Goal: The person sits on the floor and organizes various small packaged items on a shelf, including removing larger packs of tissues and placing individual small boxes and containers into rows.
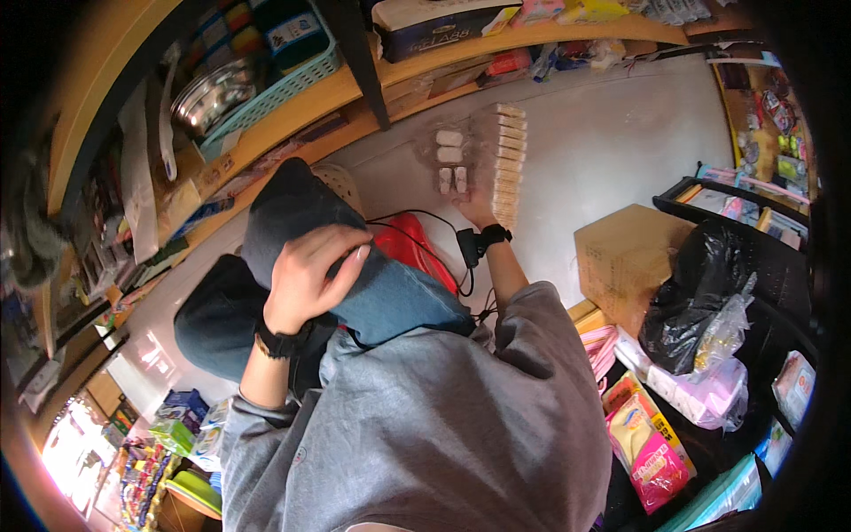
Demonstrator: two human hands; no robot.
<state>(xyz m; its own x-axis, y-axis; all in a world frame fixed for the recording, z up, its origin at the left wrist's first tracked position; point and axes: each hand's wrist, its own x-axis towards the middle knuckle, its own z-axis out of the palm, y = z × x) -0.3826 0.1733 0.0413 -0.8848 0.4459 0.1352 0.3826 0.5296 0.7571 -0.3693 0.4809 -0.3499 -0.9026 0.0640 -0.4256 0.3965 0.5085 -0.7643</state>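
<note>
My left hand [312, 278] rests on my bent knee, its thumb spread from its fingers and nothing in it. Down at the pale floor, my right hand [475, 207] reaches forward with a black strapped device on its wrist. Its fingertips are blurred and lie by a pair of small white packs [453, 180]; whether they grip one is unclear. Beyond these, two more white packs [449, 146] lie one behind the other. Just right of the hand, a long row of pale wrapped packs [509, 159] runs away from me on the floor.
Wooden shelves [286, 116] stand ahead and left, holding a blue-green basket [292, 83] and a steel bowl [213, 96]. A cardboard box [625, 256] and a black plastic bag [691, 299] sit to the right. A red object [412, 249] and a black cable [425, 243] lie beside my knee.
</note>
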